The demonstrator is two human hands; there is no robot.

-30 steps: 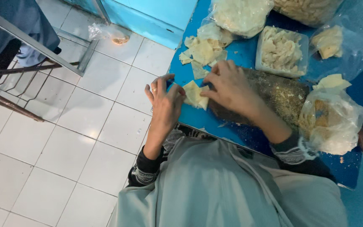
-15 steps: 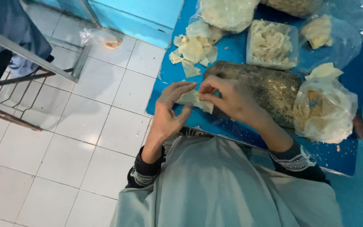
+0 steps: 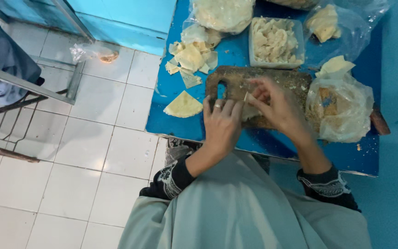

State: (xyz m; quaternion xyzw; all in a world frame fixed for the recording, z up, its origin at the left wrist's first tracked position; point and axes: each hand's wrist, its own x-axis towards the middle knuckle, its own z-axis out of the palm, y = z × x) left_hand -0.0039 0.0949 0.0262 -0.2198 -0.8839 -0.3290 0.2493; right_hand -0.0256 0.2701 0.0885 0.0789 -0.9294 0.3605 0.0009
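A small blue table (image 3: 180, 127) is seen from above, pushed up against a light blue wall (image 3: 134, 18), with white floor tiles (image 3: 84, 152) spread out at 9 o'clock of it. A dark, crumb-covered wooden cutting board (image 3: 236, 78) is laid across the table's near half.

Both hands are kept over that board. A thin pale dough wrapper (image 3: 249, 110) is pinched between them: the left hand (image 3: 222, 122) is curled loosely against its near edge, a ring showing on 1 finger, and the right hand (image 3: 279, 108) is closed on its top corner with the fingertips.

At 9 o'clock of the left hand, 1 folded triangular wrapper (image 3: 184, 106) is set on bare blue tabletop. A loose pile of wrappers (image 3: 192, 57) is heaped at 11 o'clock, a clear tub of filling (image 3: 275, 41) at 12, and a crumpled plastic bag (image 3: 342, 108) at 3 o'clock. A metal frame (image 3: 28, 85) and a small plastic bag (image 3: 93, 51) are left on the floor.
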